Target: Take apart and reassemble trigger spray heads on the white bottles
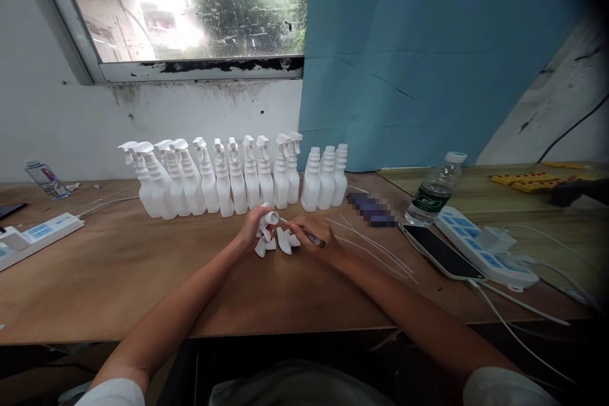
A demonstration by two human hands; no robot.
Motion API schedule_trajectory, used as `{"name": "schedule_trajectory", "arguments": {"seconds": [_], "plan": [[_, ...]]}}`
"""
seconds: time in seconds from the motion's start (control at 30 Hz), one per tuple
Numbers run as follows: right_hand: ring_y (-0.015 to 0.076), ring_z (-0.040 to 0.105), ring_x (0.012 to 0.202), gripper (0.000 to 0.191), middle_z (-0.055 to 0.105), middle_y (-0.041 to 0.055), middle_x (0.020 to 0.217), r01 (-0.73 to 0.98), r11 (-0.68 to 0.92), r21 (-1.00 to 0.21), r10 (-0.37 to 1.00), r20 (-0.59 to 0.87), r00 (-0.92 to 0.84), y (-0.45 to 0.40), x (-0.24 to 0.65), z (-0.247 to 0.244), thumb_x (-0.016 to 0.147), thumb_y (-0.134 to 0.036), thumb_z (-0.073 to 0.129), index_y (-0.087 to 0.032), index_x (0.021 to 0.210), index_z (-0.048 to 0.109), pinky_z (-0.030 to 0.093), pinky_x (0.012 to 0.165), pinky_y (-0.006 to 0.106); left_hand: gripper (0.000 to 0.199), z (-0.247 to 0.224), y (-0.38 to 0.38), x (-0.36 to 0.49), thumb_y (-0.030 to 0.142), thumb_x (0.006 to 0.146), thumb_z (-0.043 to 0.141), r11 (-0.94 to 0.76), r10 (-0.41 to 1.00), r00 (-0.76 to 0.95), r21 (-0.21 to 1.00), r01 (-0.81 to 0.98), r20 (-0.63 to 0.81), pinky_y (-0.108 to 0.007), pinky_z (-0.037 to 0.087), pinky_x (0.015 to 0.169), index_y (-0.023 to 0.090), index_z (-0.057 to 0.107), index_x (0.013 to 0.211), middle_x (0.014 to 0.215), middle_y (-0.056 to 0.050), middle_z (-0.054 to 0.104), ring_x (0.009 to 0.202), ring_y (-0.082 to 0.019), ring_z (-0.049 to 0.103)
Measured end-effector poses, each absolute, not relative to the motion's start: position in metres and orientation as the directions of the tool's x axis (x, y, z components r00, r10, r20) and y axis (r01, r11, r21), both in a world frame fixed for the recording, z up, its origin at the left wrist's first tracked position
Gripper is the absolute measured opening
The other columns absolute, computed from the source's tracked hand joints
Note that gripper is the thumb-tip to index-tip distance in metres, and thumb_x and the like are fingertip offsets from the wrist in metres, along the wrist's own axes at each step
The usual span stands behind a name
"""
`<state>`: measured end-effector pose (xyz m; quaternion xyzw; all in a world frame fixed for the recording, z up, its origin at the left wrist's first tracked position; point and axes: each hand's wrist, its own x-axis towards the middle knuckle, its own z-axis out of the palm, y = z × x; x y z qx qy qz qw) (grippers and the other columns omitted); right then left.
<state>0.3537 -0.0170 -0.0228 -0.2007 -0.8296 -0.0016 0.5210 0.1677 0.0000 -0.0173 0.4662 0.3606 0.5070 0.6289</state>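
Observation:
My left hand (250, 228) is closed around a white trigger spray head (270, 219), its round collar facing right. A screwdriver (314, 239) with a dark handle sits in my closed right hand (311, 231). Its thin shaft reaches left to the collar's opening; how far in the tip goes I cannot tell. Below the hands, loose white spray heads (284, 241) lie on the brown table. Behind them stands a row of white bottles (223, 187) fitted with spray heads. Right of that row are three white bottles (327, 181) without heads.
Thin white tubes (375, 247) lie right of my hands. Farther right are a phone (442, 250), a water bottle (431, 193) and a power strip (485, 254) with cables. At left are another power strip (42, 238) and a clear bottle (46, 179). A wall with a window rises behind.

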Motion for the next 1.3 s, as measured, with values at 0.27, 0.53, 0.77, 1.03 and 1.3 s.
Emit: {"name": "schedule_trajectory", "arguments": {"seconds": [0.27, 0.53, 0.77, 1.03, 1.3], "plan": [[0.0128, 0.061, 0.056, 0.032, 0.066, 0.003, 0.065, 0.22, 0.792, -0.57, 0.611, 0.735, -0.294, -0.02, 0.356, -0.015, 0.096, -0.033, 0.044, -0.017, 0.078, 0.065, 0.048, 0.055, 0.025, 0.027, -0.016, 0.0, 0.167, 0.035, 0.068, 0.064, 0.011, 0.97, 0.239, 0.969, -0.246, 0.05, -0.018, 0.035, 0.032, 0.019, 0.043, 0.073, 0.051, 0.005, 0.049, 0.036, -0.008, 0.044], [0.0118, 0.052, 0.045, 0.042, 0.06, 0.001, 0.053, 0.003, 0.532, -0.847, 0.811, 0.508, -0.29, -0.019, 0.361, -0.007, 0.088, -0.051, 0.053, -0.016, 0.067, 0.063, 0.042, 0.044, 0.025, 0.019, -0.02, 0.001, 0.168, 0.032, 0.071, 0.06, 0.065, 0.944, 0.33, 0.988, -0.137, -0.016, -0.019, 0.026, 0.026, 0.018, 0.047, 0.071, 0.045, 0.003, 0.05, 0.029, -0.011, 0.043], [0.0157, 0.062, 0.054, 0.035, 0.065, 0.0035, 0.062, -0.166, 0.419, -0.893, 0.823, 0.451, -0.346, -0.013, 0.357, -0.011, 0.088, -0.047, 0.057, -0.015, 0.075, 0.066, 0.047, 0.05, 0.028, 0.02, -0.012, 0.001, 0.16, 0.034, 0.074, 0.058, 0.093, 0.936, 0.351, 0.976, -0.199, -0.018, -0.019, 0.026, 0.029, 0.017, 0.048, 0.069, 0.045, 0.003, 0.05, 0.031, -0.009, 0.042], [0.0168, 0.066, 0.075, 0.032, 0.067, 0.0042, 0.078, -0.06, 0.571, -0.819, 0.722, 0.536, -0.438, -0.014, 0.352, -0.016, 0.096, -0.041, 0.047, -0.017, 0.087, 0.065, 0.052, 0.071, 0.032, 0.025, -0.014, 0.006, 0.156, 0.039, 0.073, 0.053, 0.277, 0.893, 0.43, 0.912, -0.303, -0.129, -0.018, 0.022, 0.031, 0.018, 0.044, 0.063, 0.042, 0.004, 0.04, 0.031, -0.008, 0.037], [0.0186, 0.063, 0.098, 0.022, 0.066, 0.0102, 0.113, 0.219, 0.974, -0.057, 0.188, 0.743, -0.643, -0.01, 0.354, -0.018, 0.093, -0.017, 0.047, -0.019, 0.112, 0.059, 0.053, 0.085, 0.036, 0.032, -0.017, 0.011, 0.157, 0.043, 0.077, 0.055, 0.301, 0.918, 0.355, 0.892, -0.336, -0.176, -0.017, 0.023, 0.031, 0.016, 0.047, 0.062, 0.042, 0.004, 0.044, 0.031, -0.007, 0.039]]}}
